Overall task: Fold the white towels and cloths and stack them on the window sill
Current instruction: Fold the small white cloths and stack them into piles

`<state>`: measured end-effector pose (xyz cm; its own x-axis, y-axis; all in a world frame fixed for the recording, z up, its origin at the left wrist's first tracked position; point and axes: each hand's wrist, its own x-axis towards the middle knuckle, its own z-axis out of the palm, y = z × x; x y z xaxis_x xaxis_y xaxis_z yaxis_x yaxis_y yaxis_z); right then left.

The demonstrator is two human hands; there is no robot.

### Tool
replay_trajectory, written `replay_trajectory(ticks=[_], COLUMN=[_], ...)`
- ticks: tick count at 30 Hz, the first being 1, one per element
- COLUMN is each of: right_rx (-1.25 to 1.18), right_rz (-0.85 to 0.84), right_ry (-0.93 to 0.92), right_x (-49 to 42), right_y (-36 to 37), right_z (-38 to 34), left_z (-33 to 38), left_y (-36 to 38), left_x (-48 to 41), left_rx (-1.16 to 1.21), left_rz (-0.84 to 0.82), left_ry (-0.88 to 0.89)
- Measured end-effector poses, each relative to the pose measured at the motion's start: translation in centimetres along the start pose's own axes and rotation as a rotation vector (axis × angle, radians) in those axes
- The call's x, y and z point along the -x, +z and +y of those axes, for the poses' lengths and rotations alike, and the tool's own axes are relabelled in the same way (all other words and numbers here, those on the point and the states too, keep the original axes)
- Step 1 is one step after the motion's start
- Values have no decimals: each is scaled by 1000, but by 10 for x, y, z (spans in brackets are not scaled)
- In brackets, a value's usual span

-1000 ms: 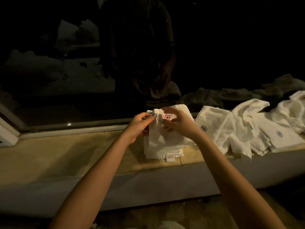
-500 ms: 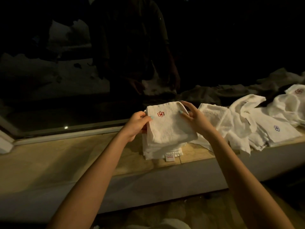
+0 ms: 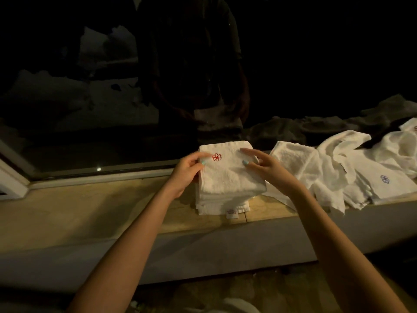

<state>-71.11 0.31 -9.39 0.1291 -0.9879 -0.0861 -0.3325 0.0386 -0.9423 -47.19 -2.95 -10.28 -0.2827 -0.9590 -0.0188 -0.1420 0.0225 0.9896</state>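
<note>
A folded white towel with a red flower mark [image 3: 230, 177] lies on top of a stack of folded white towels [image 3: 216, 205] on the tan window sill [image 3: 90, 211]. My left hand [image 3: 185, 175] holds the towel's left edge, thumb on top beside the flower. Over the towel's right side my right hand [image 3: 266, 168] has its fingers spread and relaxed, with the fingertips touching the top. Unfolded white cloths [image 3: 327, 172] lie in a loose heap to the right, one with a blue flower mark [image 3: 388, 184].
Dark window glass [image 3: 90, 109] runs right behind the sill and reflects a person. Dark grey cloths [image 3: 277, 132] lie behind the white heap. A white window frame corner [image 3: 11, 177] is at the far left. The sill's front edge drops to the floor.
The folded towel with the red flower has come down from between my hands onto the stack. My right hand has let go of its right edge and spread its fingers.
</note>
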Motion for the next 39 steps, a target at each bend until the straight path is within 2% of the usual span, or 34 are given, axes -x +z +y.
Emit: replay_trajectory(ticks=[3,7,10,13,16,18,20,23,27,32,35,39], right_rx=[-54,-74,84,255,455,586,620,627,529,143,258,358], right_rz=[-62,-1,13,4,59,138,155,62,101,141,108,163], right_ry=[34,-21,-17,11,-26,-76,-105,-50,-43,-152,-249,-345], right_x=[1,-10,-17,-17,-17,-21,-25,-28,-21,3,29,41], right_y=[-10,-11,-1,4,3,5,8,15,29,28,30,34], right_z=[-5,-21,-20,-11,-9,-6,1,17,27,27,36,49], left_z=[10,29,25,10,5,11,14,-1,-28,-28,-38,-53], left_y=[-3,-9,-9,-5,1,5,9,11,9,14,21,29], left_x=[-1,-9,-11,-7,-4,-1,0,1,-2,12,33,48], left_rx=[-48,-37,-245,-285,-510,-666,-757,-844,-877,-881,-736,-618], left_rz=[-68,-103,-82,-55,110,198,137,-80,-147,-41,60,45], left_ry=[-16,-69,-86,-120,-25,162,290,221,258,309,338,269])
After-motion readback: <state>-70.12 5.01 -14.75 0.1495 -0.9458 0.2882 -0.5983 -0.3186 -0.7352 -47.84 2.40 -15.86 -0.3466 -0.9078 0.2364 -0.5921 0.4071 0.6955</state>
